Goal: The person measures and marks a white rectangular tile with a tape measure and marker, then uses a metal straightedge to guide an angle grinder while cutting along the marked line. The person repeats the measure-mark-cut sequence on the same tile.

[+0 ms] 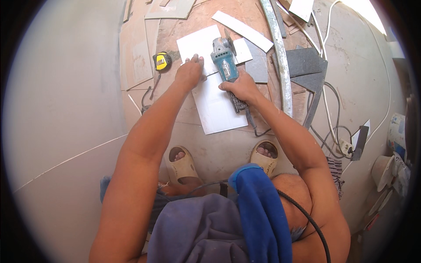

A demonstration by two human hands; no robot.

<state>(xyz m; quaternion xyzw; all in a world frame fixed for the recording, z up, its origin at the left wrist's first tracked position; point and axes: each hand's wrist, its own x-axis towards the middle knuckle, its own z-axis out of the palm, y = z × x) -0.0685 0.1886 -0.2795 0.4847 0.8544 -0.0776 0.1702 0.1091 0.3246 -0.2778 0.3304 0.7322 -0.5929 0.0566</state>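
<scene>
My right hand is wrapped round the body of a teal angle grinder. The grinder's disc stands on edge at the far end, over the white pieces. With fingers stretched out, my left hand rests on a white tile near its lower edge. A second white tile lies just nearer to me, its edge close against the first. Right of the disc is a small white tile piece, and a long white strip lies beyond. I cannot tell whether the disc touches anything.
A yellow and black tape measure lies left of my left hand. A long metal bar runs along the right of the wooden board. Dark grey tile offcuts, cables and a socket lie farther right. My sandals are close below.
</scene>
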